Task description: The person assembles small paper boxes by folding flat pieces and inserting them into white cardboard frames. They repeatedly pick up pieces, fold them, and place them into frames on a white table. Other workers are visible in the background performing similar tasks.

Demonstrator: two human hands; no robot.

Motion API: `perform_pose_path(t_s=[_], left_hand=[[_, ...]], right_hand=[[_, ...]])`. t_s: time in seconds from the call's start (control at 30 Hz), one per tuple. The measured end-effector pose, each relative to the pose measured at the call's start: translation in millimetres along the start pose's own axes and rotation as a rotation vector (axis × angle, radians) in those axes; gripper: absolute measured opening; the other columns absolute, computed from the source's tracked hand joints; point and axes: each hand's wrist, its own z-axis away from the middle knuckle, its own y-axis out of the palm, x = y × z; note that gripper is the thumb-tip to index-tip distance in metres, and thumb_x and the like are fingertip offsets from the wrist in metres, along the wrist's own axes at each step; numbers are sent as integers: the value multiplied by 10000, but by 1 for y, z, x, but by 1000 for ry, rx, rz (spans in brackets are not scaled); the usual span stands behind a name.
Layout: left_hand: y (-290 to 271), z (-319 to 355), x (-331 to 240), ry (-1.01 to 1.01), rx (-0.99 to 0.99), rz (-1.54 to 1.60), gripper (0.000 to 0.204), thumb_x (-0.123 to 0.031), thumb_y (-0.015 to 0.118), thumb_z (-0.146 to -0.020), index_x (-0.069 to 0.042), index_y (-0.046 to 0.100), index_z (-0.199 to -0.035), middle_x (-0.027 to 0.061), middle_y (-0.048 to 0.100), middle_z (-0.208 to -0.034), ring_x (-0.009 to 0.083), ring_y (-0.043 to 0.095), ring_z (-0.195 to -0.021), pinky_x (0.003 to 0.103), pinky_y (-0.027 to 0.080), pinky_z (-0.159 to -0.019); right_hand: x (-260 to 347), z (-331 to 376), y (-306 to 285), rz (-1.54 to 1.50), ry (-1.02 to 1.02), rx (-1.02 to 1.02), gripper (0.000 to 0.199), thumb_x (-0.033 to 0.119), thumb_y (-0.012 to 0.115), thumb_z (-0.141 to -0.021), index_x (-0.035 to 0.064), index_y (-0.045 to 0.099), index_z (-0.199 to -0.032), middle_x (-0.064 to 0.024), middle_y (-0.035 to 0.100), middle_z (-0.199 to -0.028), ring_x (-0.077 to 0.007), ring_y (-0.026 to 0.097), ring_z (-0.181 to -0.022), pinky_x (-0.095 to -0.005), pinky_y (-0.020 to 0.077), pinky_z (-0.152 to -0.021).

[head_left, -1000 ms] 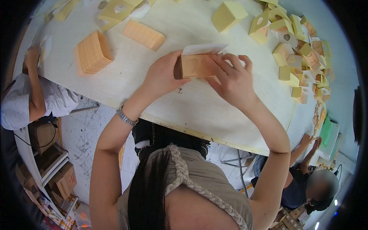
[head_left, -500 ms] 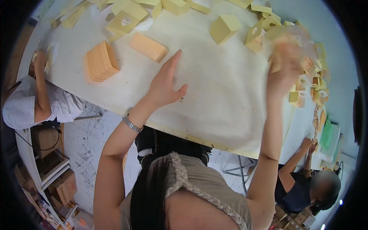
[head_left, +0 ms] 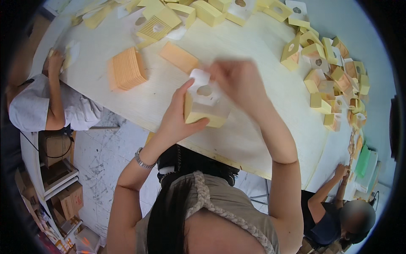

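My left hand (head_left: 174,116) grips a small yellow carton (head_left: 207,115) from its left side, above the near part of the table. The thumb lies along the carton's near face. Its white inner flap, with a heart-shaped cutout, stands up on top. My right hand (head_left: 241,84) is just above and right of this flap, fingers curled and blurred; whether they pinch anything cannot be made out. Beyond the carton lies a flat orange block (head_left: 179,57). Further left, a stack of ribbed orange pieces (head_left: 127,70) rests on the table.
Several yellow cartons (head_left: 319,80) with cutout windows pile up at the right, and more yellow cartons (head_left: 207,13) line the far edge of the white table (head_left: 249,46). One co-worker (head_left: 36,101) works at the left, another (head_left: 330,211) at the lower right.
My right hand has come back from the right-hand pile to the middle. My left hand, empty before, now holds a carton. The carton standing alone toward the back is gone from its place.
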Motion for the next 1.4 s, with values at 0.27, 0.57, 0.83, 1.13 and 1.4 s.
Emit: perform_pose_path(t_s=[0.27, 0.57, 0.83, 1.13, 1.4], left_hand=[[-12, 17, 13, 272, 52, -426, 792, -80, 809, -730, -126, 374, -1390, 208, 401, -1364, 387, 438, -1262, 413, 395, -1053], [-7, -12, 21, 261, 64, -314, 739, -40, 801, -732, -117, 409, -1355, 165, 422, -1333, 286, 486, -1201, 342, 486, -915], [15, -45, 14, 227, -104, -432, 712, -48, 800, -738, -70, 398, -1325, 149, 487, -1287, 252, 587, -1021, 304, 510, -831], [45, -60, 30, 273, -48, -278, 872, -122, 822, -733, -8, 212, -1344, 280, 500, -1283, 372, 590, -1136, 393, 509, -898], [46, -68, 32, 249, -13, -227, 945, -154, 894, -660, -52, 226, -1320, 259, 528, -1256, 347, 580, -1151, 377, 489, -935]], right_hand=[[-28, -102, 17, -491, 359, 207, 412, 198, 776, -759, 35, 688, -1126, -79, 685, -1016, -173, 621, -851, -279, 501, -702], [-126, -44, -15, -1033, 620, 78, 457, 299, 750, -845, 49, 626, -1207, -20, 644, -1028, -122, 617, -834, -247, 516, -728], [-152, 80, 43, 282, 149, -584, 541, 283, 725, -830, 57, 587, -1302, -145, 583, -1211, -307, 551, -1046, -408, 469, -925], [-40, 121, 5, 418, -167, -380, 385, 197, 711, -747, 110, 701, -1122, -142, 536, -1295, -320, 505, -1147, -383, 476, -930], [-64, 64, 24, 353, -276, -216, 287, 130, 650, -782, 50, 694, -1054, -158, 556, -1274, -316, 498, -1211, -386, 474, -963]])
